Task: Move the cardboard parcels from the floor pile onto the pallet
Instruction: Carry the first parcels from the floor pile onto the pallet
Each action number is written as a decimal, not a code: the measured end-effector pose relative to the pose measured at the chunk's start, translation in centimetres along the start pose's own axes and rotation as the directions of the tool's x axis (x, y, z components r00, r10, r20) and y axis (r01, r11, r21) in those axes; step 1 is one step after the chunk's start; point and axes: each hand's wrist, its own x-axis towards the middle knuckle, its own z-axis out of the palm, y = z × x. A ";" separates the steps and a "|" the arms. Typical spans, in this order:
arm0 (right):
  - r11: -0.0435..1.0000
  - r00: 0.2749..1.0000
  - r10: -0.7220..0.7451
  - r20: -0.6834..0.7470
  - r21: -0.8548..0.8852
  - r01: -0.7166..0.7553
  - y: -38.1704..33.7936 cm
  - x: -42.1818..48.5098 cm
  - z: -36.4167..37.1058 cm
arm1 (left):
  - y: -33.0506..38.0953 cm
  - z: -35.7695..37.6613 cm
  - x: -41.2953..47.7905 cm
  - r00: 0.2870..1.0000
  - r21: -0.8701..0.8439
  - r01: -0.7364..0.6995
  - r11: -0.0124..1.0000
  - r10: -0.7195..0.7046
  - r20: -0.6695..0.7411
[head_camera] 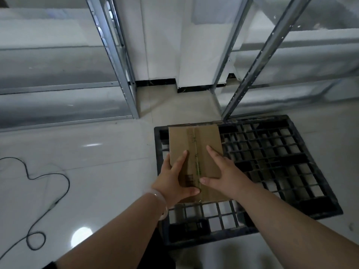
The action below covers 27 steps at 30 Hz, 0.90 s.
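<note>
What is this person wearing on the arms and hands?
Both forearms are bare, and there are no gloves on the left hand or the right hand. A pale, translucent bangle circles the left wrist. No ring or watch shows.

— Where is the parcel [194, 150]?
— Over the pallet's [275, 152] left part. The left hand [174, 179] holds its near left corner and the right hand [227, 171] lies on its right side.
— Around it?
— The right rack [260, 70] stands at the pallet's far edge, the left rack [118, 70] is farther left, and a cable [48, 191] lies on the floor to the left.
</note>
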 end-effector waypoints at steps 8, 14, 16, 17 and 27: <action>0.996 0.992 0.092 0.084 -0.019 -0.091 -0.3 14.6 2.5 | -7.0 -3.1 11.6 0.995 -0.028 0.084 0.996 -0.082 0.063; 0.996 0.992 0.088 0.088 -0.022 -0.086 3.7 25.7 5.9 | -13.5 -1.9 20.9 0.991 -0.023 0.131 0.991 -0.130 0.043; 0.996 0.991 0.086 0.100 -0.029 -0.084 5.8 28.9 7.1 | -15.9 -0.6 23.7 0.989 -0.024 0.145 0.989 -0.144 0.040; 0.996 0.991 0.086 0.104 -0.029 -0.084 6.9 30.5 7.8 | -17.1 0.2 25.0 0.988 -0.028 0.151 0.988 -0.150 0.036; 0.999 0.993 0.049 0.109 0.008 -0.050 15.1 43.7 14.4 | -27.2 5.0 36.3 0.987 0.003 0.162 0.987 -0.161 -0.027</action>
